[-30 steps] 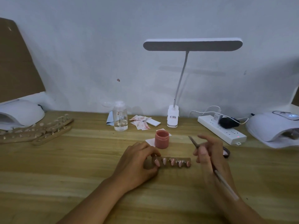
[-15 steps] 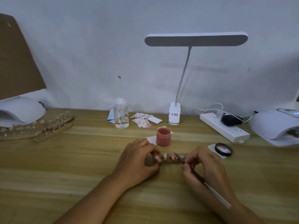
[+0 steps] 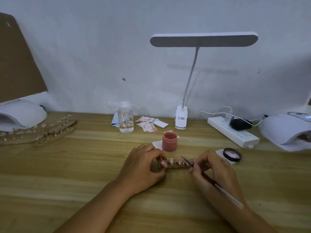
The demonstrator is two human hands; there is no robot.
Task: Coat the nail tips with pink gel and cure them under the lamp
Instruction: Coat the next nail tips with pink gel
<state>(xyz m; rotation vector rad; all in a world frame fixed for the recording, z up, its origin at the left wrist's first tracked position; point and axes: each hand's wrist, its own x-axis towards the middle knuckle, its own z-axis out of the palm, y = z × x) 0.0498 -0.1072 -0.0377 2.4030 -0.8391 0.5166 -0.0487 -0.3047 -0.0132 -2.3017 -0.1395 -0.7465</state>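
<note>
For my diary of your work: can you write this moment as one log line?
step: coating nail tips | left hand: holds wooden strip | right hand: holds brush at tips | pink gel jar: open

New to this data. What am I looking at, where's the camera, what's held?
No machine here: a person's two bare hands, filmed by one camera worn on the head, looking forward and down. The left hand holds one end of a wooden strip carrying nail tips on the table. The right hand has a pen-like grip on a thin brush, its tip at the nail tips. Behind stand an open jar of pink gel, a black lid to the right, a clear bottle, a desk lamp, a power strip and a white curing lamp at the right edge.
</note>
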